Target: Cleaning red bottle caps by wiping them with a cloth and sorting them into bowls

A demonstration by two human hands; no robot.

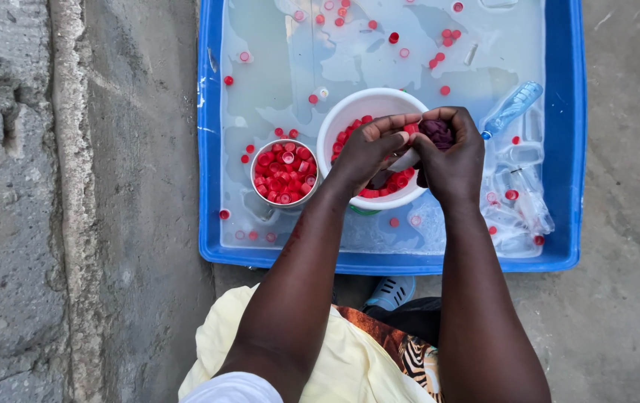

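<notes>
My two hands meet over a white bowl (350, 112) that holds several red bottle caps. My left hand (368, 149) pinches a small red cap at its fingertips. My right hand (451, 153) is closed around a dark purple cloth or scrubber (437, 132). A pale object shows between the two hands; I cannot tell what it is. The bowl stands in a blue tub (570, 149) of cloudy water.
A smaller metal bowl (284, 173) full of red caps floats left of the white bowl. Loose red caps (447, 37) drift in the water. Clear plastic bottles (513, 108) lie at the tub's right side. Rough stone lies left, a blue shoe (391, 292) below.
</notes>
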